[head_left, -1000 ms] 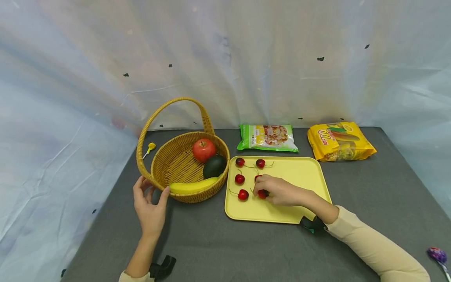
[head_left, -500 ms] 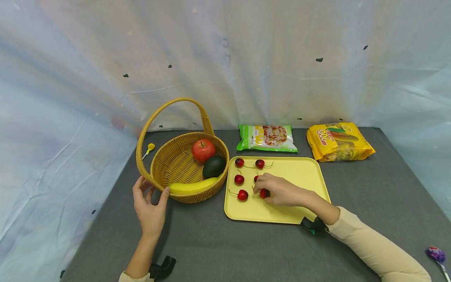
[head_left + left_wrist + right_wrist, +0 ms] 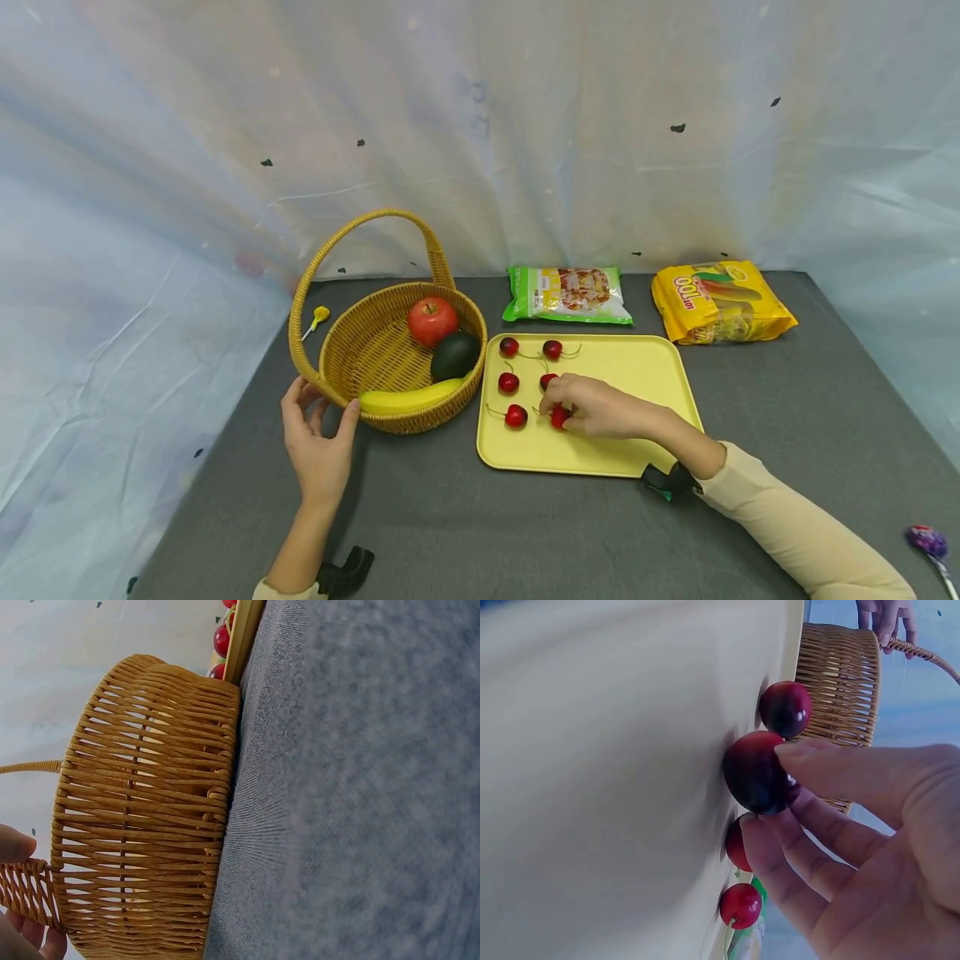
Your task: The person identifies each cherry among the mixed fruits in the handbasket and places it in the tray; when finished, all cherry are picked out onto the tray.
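In the head view my right hand (image 3: 596, 406) pinches a red cherry (image 3: 560, 417) between thumb and fingers, low over the yellow tray (image 3: 637, 367). The right wrist view shows this cherry (image 3: 757, 772) dark on its near side, with the thumb against it; whether it touches the tray is unclear. Several other cherries with stems, such as this front left cherry (image 3: 515, 416), lie on the tray's left half. My left hand (image 3: 318, 446) holds the wicker basket (image 3: 408, 423) at the foot of its handle; the left wrist view has thumb and fingers (image 3: 54, 943) around that woven part.
Inside the basket lie a red apple (image 3: 432, 322), a dark green avocado-like fruit (image 3: 455, 356) and a banana (image 3: 412, 397). Behind the tray are a green-white snack bag (image 3: 570, 294) and a yellow bag (image 3: 723, 302). A yellow lollipop (image 3: 321, 314) and a purple one (image 3: 928, 542) lie at the sides.
The pinched cherry has turned and shifted slightly in my right fingers, showing more red now. My left hand and the basket keep their place.
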A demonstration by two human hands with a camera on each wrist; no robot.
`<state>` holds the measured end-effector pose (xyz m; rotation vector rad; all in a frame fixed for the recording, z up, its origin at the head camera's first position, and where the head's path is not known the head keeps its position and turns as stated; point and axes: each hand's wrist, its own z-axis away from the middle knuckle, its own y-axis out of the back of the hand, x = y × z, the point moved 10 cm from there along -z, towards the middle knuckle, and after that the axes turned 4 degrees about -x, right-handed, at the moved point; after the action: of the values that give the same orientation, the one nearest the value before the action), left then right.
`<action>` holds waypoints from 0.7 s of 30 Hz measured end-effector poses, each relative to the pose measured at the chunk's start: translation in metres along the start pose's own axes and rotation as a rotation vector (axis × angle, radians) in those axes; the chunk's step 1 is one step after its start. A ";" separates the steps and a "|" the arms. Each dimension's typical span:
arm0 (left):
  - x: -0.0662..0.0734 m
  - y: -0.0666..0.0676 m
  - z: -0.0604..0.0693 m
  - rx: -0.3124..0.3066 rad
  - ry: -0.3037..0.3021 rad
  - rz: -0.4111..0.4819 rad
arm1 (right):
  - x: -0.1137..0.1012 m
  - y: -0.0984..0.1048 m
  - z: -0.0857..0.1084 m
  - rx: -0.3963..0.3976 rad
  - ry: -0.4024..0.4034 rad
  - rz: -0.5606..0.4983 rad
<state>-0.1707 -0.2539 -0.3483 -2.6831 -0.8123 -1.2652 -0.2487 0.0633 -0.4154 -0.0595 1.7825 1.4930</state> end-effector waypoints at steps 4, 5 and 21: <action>-0.008 0.001 0.002 -0.001 -0.002 0.013 | 0.000 0.002 0.000 0.013 -0.008 0.026; -0.012 0.002 0.002 0.000 0.000 0.016 | -0.001 0.003 0.000 0.018 -0.005 0.031; -0.013 0.004 0.003 0.033 0.016 0.056 | -0.004 0.009 0.002 0.055 -0.006 0.067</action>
<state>-0.1731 -0.2623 -0.3594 -2.6474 -0.7442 -1.2485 -0.2494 0.0662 -0.4060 0.0327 1.8354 1.4881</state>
